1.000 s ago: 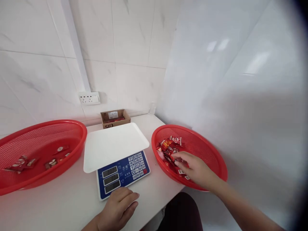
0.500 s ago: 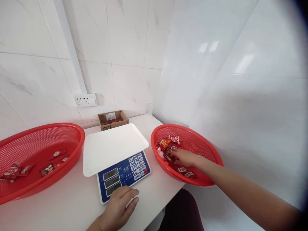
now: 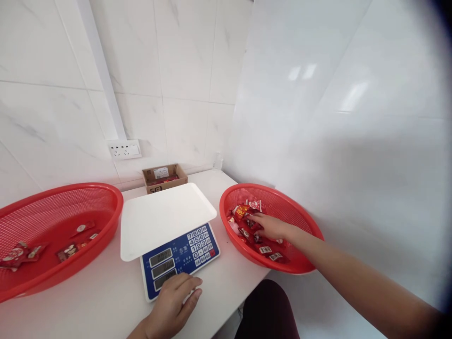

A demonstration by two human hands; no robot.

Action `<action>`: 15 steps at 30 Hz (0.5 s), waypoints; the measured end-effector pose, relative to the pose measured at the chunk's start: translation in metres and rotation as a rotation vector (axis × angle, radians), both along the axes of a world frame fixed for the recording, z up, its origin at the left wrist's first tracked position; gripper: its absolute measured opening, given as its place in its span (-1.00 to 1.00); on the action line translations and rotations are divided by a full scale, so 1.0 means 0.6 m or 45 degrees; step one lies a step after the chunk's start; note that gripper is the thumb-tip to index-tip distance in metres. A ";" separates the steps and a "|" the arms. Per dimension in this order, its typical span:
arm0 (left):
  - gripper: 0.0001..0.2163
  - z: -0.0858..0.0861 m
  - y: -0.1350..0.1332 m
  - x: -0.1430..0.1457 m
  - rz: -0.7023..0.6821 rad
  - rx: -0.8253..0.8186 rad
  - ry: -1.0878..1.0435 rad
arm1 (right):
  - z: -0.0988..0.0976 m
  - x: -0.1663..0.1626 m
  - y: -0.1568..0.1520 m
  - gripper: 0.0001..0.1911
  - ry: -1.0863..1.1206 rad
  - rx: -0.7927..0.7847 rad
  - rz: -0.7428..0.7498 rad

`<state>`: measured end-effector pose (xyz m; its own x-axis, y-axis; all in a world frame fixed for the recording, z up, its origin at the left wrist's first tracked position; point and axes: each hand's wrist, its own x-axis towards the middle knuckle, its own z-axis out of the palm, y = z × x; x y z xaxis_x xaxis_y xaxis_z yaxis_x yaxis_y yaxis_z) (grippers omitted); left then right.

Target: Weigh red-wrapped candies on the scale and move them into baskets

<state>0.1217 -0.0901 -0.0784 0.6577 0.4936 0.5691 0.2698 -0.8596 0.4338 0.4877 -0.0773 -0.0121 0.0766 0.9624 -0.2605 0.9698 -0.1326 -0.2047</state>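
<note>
My right hand point(image 3: 271, 226) reaches into the right red basket point(image 3: 303, 212). Its fingers are stretched out and apart over several small wrapped snack packets point(image 3: 242, 211), mostly red, and the fingertips meet or nearly meet them. A dark red packet point(image 3: 243, 232) lies just left of the hand. My left hand point(image 3: 178, 299) lies loosely open at the front edge of the digital scale point(image 3: 181, 252), partly covering its lowest display. Nothing is in that hand. The scale's white pan point(image 3: 167, 219) is bare.
A second red basket point(image 3: 118, 202) with several packets point(image 3: 67, 253) stands at the left. Behind the scale, a cardboard box point(image 3: 165, 179) holds more red packets. Walls close off the back and right. A wall socket point(image 3: 124, 149) sits above the white table point(image 3: 88, 292).
My right hand has lifted slightly and its fingers have straightened, uncovering more packets beneath. My left hand keeps its place by the scale. The camera view has shifted a little.
</note>
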 end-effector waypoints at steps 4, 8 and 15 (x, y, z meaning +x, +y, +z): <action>-0.85 0.001 0.001 0.000 0.009 0.002 0.005 | -0.002 -0.018 -0.001 -0.63 0.092 -0.078 0.065; -0.85 0.001 0.000 0.000 0.010 -0.007 -0.011 | -0.001 -0.020 0.000 -0.90 0.084 -0.134 0.048; -0.86 -0.002 0.002 0.001 -0.003 -0.010 -0.015 | -0.012 -0.002 0.022 -0.81 0.007 0.111 -0.053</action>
